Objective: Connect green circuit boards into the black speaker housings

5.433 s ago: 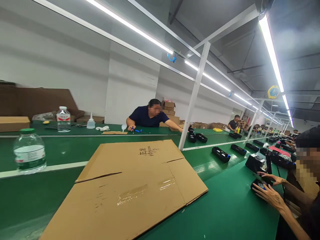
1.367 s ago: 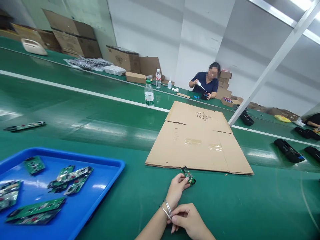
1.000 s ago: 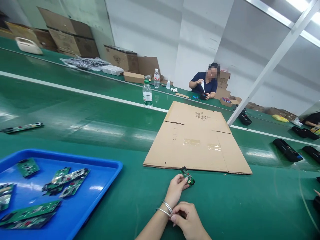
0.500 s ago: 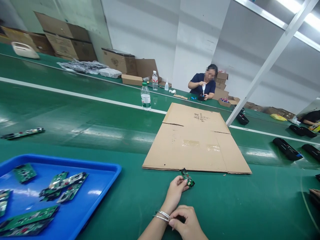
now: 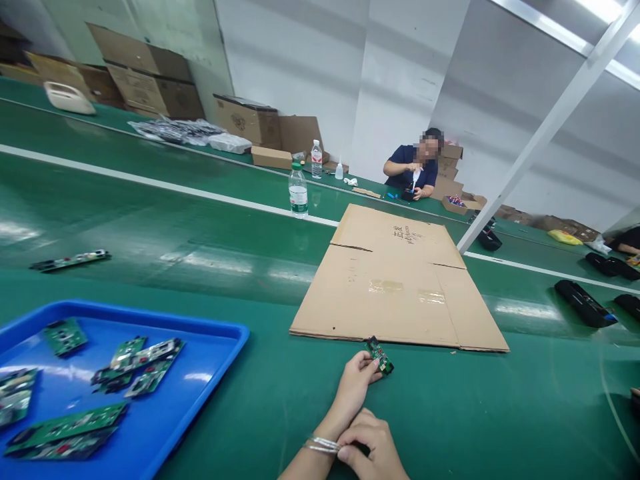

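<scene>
My left hand (image 5: 356,380) pinches a small green circuit board (image 5: 381,357) by its left edge, just in front of the near edge of a flat cardboard sheet (image 5: 400,287). Silver bangles (image 5: 323,445) circle my left wrist. Close below, my right hand (image 5: 370,443) has its thumb and fingers closed on the bangles at their right side. To the left, a blue tray (image 5: 220,331) holds several circuit boards (image 5: 70,427), some overlapping.
A long circuit board (image 5: 73,261) lies beyond the tray. A green-capped bottle (image 5: 299,193) stands behind the cardboard. Across the green table, a person (image 5: 413,167) handles a black item. Black cases (image 5: 583,303) lie at the right, near a slanted white post (image 5: 535,140).
The view has shifted slightly, so the tray, cardboard and bottle appear a little further right. Both hands keep nearly the same pose, with the board and bangles still held.
</scene>
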A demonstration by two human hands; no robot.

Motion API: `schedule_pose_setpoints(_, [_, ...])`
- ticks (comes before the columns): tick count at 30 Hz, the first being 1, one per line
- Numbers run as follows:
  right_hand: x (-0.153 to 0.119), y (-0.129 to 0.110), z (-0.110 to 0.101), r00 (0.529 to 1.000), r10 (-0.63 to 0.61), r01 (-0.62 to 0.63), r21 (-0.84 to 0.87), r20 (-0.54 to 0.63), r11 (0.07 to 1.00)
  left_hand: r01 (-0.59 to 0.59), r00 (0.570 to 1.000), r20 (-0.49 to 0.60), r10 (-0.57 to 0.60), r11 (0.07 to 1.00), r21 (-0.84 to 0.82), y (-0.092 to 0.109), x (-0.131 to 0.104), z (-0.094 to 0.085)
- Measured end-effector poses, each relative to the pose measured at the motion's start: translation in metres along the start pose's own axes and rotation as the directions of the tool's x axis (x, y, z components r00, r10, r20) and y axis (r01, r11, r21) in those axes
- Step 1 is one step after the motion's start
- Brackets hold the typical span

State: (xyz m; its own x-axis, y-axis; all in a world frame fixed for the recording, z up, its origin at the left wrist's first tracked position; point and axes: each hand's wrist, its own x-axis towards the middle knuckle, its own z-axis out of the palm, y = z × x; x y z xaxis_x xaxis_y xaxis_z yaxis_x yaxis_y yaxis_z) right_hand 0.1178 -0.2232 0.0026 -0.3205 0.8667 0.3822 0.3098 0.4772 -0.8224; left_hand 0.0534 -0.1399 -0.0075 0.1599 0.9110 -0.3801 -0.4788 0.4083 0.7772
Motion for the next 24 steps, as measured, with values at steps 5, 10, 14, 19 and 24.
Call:
schedule_pose_setpoints(5, [0.000,-0.007,0.000,0.997,-0.038,0.030,-0.108,-0.069,0.994,0.002,1.000,0.003,-0.002,1.000,0.009,0.001,-0.001,-0.001])
schedule_pose_setpoints(10, [-0.001,-0.005,-0.003,0.993,-0.025,0.006,-0.159,-0.119,0.987,-0.011,1.000,-0.012,0.011,1.000,0.020,0.001,-0.003,0.001])
schedule_pose_setpoints(14, [-0.004,-0.002,0.001,0.983,-0.032,-0.001,-0.174,-0.181,0.985,-0.021,1.000,-0.009,0.021,0.999,0.041,0.001,-0.004,0.002])
schedule_pose_setpoints(19, [-0.009,-0.003,0.010,0.960,-0.069,0.006,-0.225,-0.271,0.974,-0.044,0.999,0.002,0.044,0.997,0.070,0.002,-0.007,0.002])
schedule_pose_setpoints(24, [-0.012,0.001,0.013,0.919,-0.229,0.098,-0.376,-0.321,0.921,-0.065,0.998,0.002,0.065,0.993,0.096,0.000,-0.007,0.004])
